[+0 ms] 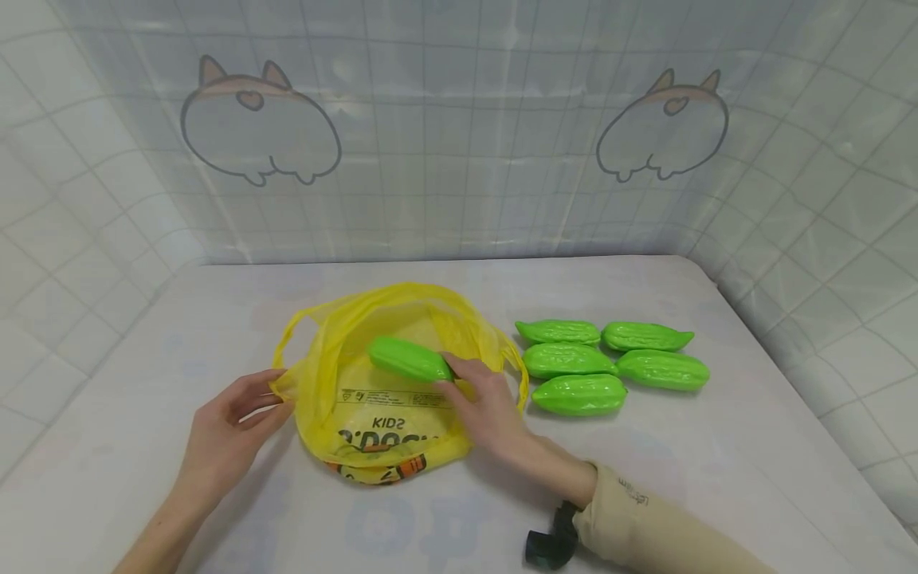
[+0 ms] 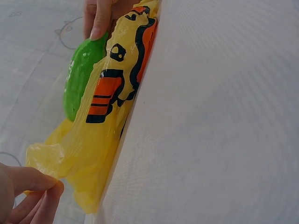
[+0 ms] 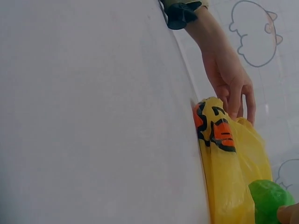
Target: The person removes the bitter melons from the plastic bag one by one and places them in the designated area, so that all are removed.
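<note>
A yellow plastic bag lies on the table with its mouth spread wide and dark print inside. My left hand pinches the bag's left edge; in the left wrist view thumb and finger of that hand meet on the thin plastic. My right hand grips one end of a shiny green bitter melon and holds it over the bag's mouth. From the left wrist, the melon shows partly behind the bag's front side. The right wrist view catches its end beside my thumb.
Several more green bitter melons lie grouped to the right of the bag. A black wrist device sits by my right sleeve. White tiled-pattern sheeting rises behind and along both sides of the table.
</note>
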Motion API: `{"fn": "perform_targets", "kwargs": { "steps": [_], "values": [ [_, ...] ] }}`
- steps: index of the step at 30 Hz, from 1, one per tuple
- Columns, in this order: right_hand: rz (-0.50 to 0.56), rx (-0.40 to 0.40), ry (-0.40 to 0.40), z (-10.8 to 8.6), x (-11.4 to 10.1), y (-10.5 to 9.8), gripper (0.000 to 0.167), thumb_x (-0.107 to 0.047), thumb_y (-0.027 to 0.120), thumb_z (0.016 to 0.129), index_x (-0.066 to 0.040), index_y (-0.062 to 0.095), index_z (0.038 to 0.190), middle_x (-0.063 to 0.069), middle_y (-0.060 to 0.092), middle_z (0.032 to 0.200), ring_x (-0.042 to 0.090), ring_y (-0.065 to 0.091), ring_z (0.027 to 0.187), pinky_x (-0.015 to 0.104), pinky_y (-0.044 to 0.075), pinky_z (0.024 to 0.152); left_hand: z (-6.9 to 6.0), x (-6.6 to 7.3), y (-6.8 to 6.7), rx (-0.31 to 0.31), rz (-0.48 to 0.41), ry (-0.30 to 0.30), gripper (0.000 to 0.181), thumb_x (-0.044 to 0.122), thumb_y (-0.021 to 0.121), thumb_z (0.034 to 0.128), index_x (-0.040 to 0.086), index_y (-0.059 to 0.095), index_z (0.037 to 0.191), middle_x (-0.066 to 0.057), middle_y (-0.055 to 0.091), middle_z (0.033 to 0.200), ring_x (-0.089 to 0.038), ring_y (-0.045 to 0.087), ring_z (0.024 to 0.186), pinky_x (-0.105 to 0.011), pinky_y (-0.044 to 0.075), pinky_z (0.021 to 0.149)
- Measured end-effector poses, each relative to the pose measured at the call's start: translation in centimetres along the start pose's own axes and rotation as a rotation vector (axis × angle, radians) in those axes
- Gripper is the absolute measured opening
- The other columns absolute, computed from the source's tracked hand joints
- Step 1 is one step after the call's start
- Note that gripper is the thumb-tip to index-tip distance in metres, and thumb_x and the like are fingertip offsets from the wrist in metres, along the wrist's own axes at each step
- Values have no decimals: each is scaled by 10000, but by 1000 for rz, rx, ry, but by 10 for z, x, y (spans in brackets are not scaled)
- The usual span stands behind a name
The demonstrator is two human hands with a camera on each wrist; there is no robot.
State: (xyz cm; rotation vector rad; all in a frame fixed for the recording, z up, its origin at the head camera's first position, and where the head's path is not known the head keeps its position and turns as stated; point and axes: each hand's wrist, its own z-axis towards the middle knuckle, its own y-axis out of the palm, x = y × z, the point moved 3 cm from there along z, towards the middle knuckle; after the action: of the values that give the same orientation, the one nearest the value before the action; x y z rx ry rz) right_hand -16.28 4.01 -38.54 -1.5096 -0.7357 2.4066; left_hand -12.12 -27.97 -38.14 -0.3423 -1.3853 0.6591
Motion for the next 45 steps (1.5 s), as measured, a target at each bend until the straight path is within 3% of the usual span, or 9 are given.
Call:
{"fn": "perform_targets", "kwargs": {
  "steps": [8,17,26,29,31,36,40,45],
  "values": [
    [-15,-10,-25,-6,6,-19,444,-182,620,996,-44,552,1412,111,627,1350,262,580,1261,472,476,1076,0,0,-1,0,5,-5,482,216,747,916,84,591,1352,43,617,1234,152,577,934,-25,503,787],
    [-19,23,-136,-16,12,-39,442,-120,638,981,-10,553,1401,142,625,1345,271,585,1268,465,505,1049,1,-1,0,-2,4,-11,491,233,748,915,88,589,1357,7,621,1247,151,579,936,-25,503,787],
    [-55,50,-106,-27,19,-63,474,-62,666,946,-22,553,1404,131,627,1340,280,591,1242,466,502,1049,2,-1,0,-14,-17,-19,487,244,746,917,93,593,1353,65,617,1232,141,585,939,-26,503,789],
    [-74,73,-86,-33,22,-73,492,-55,675,935,-45,553,1411,111,636,1324,264,592,1227,413,505,1047,2,-1,1,-13,-31,-11,485,231,751,912,87,597,1348,122,612,1199,135,593,936,-27,504,789],
    [-77,86,-74,-36,25,-80,494,-45,670,936,-52,550,1415,102,635,1324,245,589,1225,314,505,1039,1,-1,1,-14,-33,-12,487,229,752,911,86,596,1350,114,613,1202,131,594,938,-27,504,791],
    [-72,142,-59,-47,34,-101,482,-20,654,942,-64,556,1412,97,640,1320,90,554,1246,93,413,1034,1,0,2,-23,-9,-23,494,253,739,922,92,585,1363,-46,614,1280,146,576,944,-23,500,792],
    [-89,208,-83,-55,41,-118,491,54,650,916,-43,572,1391,150,647,1306,-72,496,1251,58,380,1041,2,0,2,-19,-17,-14,488,241,742,920,84,588,1356,-46,622,1267,142,582,947,-30,505,796],
    [-93,265,-117,-64,51,-142,524,147,637,877,-5,576,1375,148,650,1305,-84,523,1224,64,415,1012,2,-1,4,-16,-32,-17,489,222,750,913,85,591,1354,24,628,1236,135,591,949,-38,511,798]
  ]
}}
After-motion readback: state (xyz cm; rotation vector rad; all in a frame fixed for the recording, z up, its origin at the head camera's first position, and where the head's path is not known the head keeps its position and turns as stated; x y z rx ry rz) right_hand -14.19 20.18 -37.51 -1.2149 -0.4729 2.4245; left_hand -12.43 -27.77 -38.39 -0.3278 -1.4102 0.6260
